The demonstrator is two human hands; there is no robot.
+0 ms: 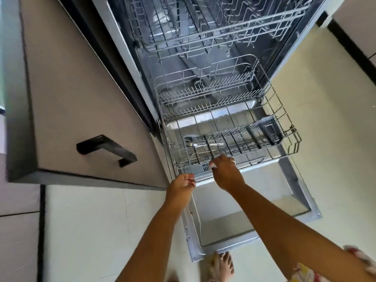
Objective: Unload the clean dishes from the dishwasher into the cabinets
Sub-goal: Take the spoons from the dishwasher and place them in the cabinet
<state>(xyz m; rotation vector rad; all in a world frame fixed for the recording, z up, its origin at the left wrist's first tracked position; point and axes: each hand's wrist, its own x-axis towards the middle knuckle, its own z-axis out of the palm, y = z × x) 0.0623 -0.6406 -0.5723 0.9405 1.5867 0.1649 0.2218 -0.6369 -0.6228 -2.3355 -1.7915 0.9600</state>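
Note:
The dishwasher's lower rack (289, 137) is pulled out over the open door (254, 200). A few pieces of cutlery (195, 145), a spoon among them, lie in the grey cutlery basket (240, 139) along the rack's front. My right hand (224, 174) is at the rack's front rim, with its fingers curled over the wire just in front of the basket. My left hand (182, 185) is by the rack's front-left corner, a little below it. Its fingers are curled and nothing shows in them. The upper rack (203, 35) holds no dishes.
A beige cabinet door (67, 94) with a black handle (105, 149) stands at the left, close to the dishwasher. Pale floor tiles (325, 139) lie to the right and below. My foot in a sandal (221, 265) is at the door's near edge.

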